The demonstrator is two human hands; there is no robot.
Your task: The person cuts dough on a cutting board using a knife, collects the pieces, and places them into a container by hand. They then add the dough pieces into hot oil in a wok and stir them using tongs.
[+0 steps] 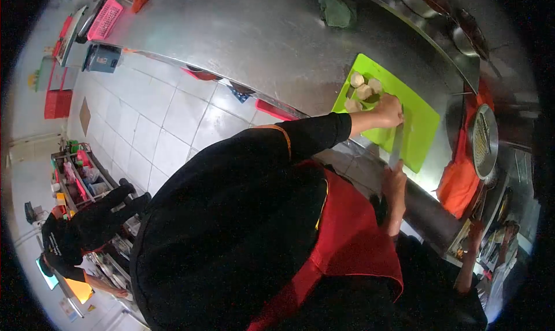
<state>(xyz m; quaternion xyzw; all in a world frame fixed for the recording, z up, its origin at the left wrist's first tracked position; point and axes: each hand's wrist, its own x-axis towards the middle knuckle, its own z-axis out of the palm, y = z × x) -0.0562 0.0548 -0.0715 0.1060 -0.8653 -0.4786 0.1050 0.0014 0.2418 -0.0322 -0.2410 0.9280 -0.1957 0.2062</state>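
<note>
The person's right hand [395, 186] is wrapped around the handle of a big knife [397, 146]. The blade lies over a bright green cutting board [421, 123], and its far end is right by the left hand [388, 111]. The left hand is low over the board with its fingers curled in. I cannot tell if it is holding something, because the fingers hide what is under them.

Some pale, lumpy chunks [364, 92] sit close together near one end of the board, just beside the left hand. The board lies flat on a shiny metal desk [231, 33].

A crumpled green cloth [337, 11] is on the desk too, well apart from the board. Past the other end of the board there is an orange cloth [458, 185], with a round metal dish [492, 152] next to it. A pink basket [105, 19] sits at the far end of the desk. Another person [72, 227] in dark clothes is across the white tile floor [165, 134].
</note>
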